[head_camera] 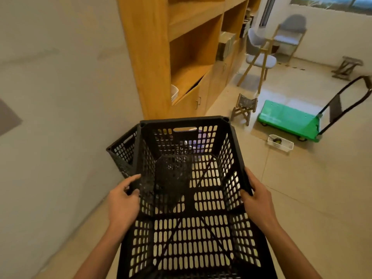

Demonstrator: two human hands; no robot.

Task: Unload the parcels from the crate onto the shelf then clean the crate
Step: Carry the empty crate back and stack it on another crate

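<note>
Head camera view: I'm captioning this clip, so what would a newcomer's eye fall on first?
A black perforated plastic crate fills the centre foreground, gripped at its side rims by the left hand and right hand, with no parcels inside. A bright green platform trolley stands on the floor at right, beyond it.

Readable text: none anywhere in view.
Black crate (187, 178): no label or brand legible.
Green trolley (287, 119): no marking legible.
Wooden shelf (153, 57): no sign or number legible.
</note>
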